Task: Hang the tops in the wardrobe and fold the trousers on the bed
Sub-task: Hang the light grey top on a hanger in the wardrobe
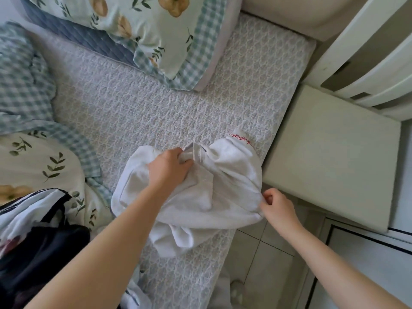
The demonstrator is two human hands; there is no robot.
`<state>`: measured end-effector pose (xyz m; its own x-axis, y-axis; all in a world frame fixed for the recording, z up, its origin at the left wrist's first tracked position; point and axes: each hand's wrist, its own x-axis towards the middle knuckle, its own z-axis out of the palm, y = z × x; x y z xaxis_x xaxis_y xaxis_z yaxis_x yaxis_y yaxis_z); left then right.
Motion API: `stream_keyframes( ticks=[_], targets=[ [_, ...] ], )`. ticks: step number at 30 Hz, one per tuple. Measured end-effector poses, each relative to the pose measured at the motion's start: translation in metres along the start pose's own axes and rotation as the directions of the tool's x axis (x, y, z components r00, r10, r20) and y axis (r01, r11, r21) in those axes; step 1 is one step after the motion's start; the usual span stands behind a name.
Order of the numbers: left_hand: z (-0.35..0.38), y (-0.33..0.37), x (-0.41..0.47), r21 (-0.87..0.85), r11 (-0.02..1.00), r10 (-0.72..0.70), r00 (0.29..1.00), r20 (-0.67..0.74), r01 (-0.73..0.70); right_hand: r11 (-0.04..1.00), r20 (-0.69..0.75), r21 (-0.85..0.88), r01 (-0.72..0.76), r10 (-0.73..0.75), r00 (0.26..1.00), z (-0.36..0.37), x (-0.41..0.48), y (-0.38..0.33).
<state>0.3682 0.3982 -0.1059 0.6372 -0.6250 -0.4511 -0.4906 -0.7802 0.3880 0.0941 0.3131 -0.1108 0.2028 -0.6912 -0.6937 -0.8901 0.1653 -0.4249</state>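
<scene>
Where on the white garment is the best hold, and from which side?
Probably the thick banded edge under the left hand, taken from above, with the right hand pinching the edge at the bed's right side. The white garment lies crumpled, so seamed edges should hold firmer than its loose middle.

The red writing [240,139] on the white garment [234,175] is too small to read. The left hand [169,168] has its fingertips tucked into the cloth (you cannot see them). The dark clothes [44,248] and the flowery pillow [156,25] run off the edge. Is the white garment a top or trousers? It is too crumpled to tell.
</scene>
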Motion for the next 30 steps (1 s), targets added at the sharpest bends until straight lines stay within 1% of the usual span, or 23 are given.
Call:
stream_keyframes(
  ticks=[2,4,7,9,11,12,14,16,19,22,26,28,30],
  targets=[
    [-0.008,0.004,-0.021,-0.076,0.995,0.059,0.994,-0.095,-0.066,0.995,-0.061,-0.017,0.099,-0.1,0.993,-0.003,-0.005,-0.008],
    [-0.016,0.01,-0.045,-0.175,0.971,0.133,0.977,-0.168,-0.163,0.963,-0.098,-0.089,0.253,-0.261,0.96,-0.006,-0.012,-0.02],
    [-0.029,0.021,-0.079,-0.288,0.917,0.229,0.955,-0.189,-0.277,0.869,-0.021,-0.12,0.48,-0.485,0.874,-0.012,-0.03,-0.044],
    [-0.037,0.03,-0.101,-0.297,0.9,0.278,0.945,-0.174,-0.32,0.796,0.058,-0.133,0.59,-0.588,0.807,-0.015,-0.044,-0.059],
    [-0.046,0.041,-0.121,-0.301,0.886,0.308,0.934,-0.183,-0.352,0.737,0.128,-0.135,0.662,-0.65,0.749,-0.019,-0.06,-0.07],
    [-0.052,0.047,-0.132,-0.313,0.876,0.32,0.928,-0.19,-0.367,0.726,0.148,-0.13,0.676,-0.66,0.737,-0.022,-0.068,-0.074],
    [-0.064,0.056,-0.154,-0.34,0.847,0.366,0.912,-0.186,-0.409,0.724,0.15,-0.13,0.678,-0.662,0.735,-0.03,-0.084,-0.079],
    [-0.075,0.065,-0.177,-0.358,0.821,0.418,0.895,-0.155,-0.445,0.719,0.118,-0.138,0.681,-0.671,0.732,-0.041,-0.101,-0.079],
    [-0.09,0.08,-0.213,-0.36,0.792,0.48,0.867,-0.132,-0.493,0.694,0.049,-0.153,0.703,-0.705,0.707,-0.064,-0.127,-0.071],
    [-0.104,0.096,-0.249,-0.355,0.752,0.559,0.823,-0.103,-0.555,0.676,-0.02,-0.214,0.705,-0.725,0.689,-0.089,-0.153,-0.055],
    [-0.126,0.122,-0.294,-0.384,0.68,0.635,0.763,-0.117,-0.625,0.677,-0.18,-0.358,0.643,-0.726,0.664,-0.122,-0.188,-0.033],
    [-0.137,0.136,-0.313,-0.408,0.656,0.646,0.752,-0.131,-0.635,0.696,-0.285,-0.405,0.593,-0.712,0.641,-0.141,-0.206,-0.019],
    [-0.149,0.151,-0.33,-0.427,0.621,0.653,0.735,-0.182,-0.657,0.734,-0.385,-0.427,0.527,-0.675,0.629,-0.162,-0.223,-0.003]
  ],
)
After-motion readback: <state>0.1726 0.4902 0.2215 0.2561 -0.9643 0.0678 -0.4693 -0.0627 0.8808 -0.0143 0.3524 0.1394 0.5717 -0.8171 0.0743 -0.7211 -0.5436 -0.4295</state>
